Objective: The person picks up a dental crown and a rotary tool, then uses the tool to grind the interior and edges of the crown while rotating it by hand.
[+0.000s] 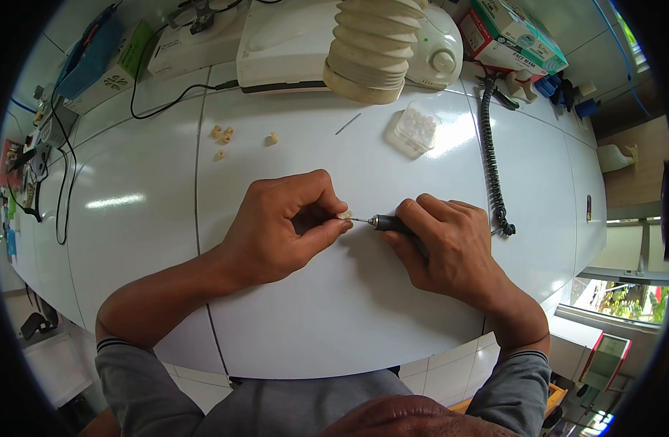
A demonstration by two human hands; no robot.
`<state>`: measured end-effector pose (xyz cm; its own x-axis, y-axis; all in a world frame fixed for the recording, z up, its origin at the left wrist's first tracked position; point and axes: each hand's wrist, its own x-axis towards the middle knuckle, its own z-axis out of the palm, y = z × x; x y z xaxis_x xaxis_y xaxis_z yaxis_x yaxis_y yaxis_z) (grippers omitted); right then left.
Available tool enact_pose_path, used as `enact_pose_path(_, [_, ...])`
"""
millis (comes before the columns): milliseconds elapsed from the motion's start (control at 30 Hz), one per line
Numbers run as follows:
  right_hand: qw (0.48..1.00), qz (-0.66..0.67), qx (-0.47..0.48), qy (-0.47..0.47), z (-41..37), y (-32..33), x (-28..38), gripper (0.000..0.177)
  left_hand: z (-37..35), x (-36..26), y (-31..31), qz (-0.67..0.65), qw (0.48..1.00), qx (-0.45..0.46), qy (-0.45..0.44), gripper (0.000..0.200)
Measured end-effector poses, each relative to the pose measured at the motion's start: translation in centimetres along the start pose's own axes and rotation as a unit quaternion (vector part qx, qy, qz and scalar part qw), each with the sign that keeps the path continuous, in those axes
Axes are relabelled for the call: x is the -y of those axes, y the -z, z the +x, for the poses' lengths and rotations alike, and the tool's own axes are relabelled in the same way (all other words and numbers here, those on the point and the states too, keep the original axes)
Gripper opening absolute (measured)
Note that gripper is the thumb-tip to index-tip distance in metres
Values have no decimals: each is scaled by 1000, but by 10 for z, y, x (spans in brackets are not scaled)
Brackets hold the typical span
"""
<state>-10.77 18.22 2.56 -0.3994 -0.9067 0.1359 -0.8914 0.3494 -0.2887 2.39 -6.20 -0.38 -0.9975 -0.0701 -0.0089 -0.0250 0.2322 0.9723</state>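
In the head view, we rest both forearms on the white glossy bench (145, 240). Our left hand (283, 226) lies at the middle of it, its fingers (327, 231) pinched narrow, thumb against forefinger, around a small cream-coloured tooth-shaped piece (344, 215). Our right hand (444, 247) sits just beside it, fingers closed in a pen grip around a slim dark metal rotary handpiece (393, 223), whose thin bit touches the piece. A black coiled cord (492, 160) runs from behind the right hand up towards the back of the bench. Well apart from our hands, further back, lie a few loose cream-coloured pieces (222, 136), a thin metal pin (347, 124) and a small clear plastic box (417, 127). A ribbed cream-coloured hose (374, 47) hangs over the back edge.
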Motion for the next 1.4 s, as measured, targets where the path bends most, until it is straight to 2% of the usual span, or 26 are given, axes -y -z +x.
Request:
enact_pose_path(67, [1000,9,-4,-10,0,-1,-1,26,0,-1,1,-6,1000,6,26,14])
enact_pose_path(767, [1000,-27,1,-12,-1,1,3,27,-1,3,0,3,1000,-11,-19,15])
enact_pose_path(1400, [999,-31,7,-11,-1,0,4,27,-1,2,0,10,1000,-12,-23,14])
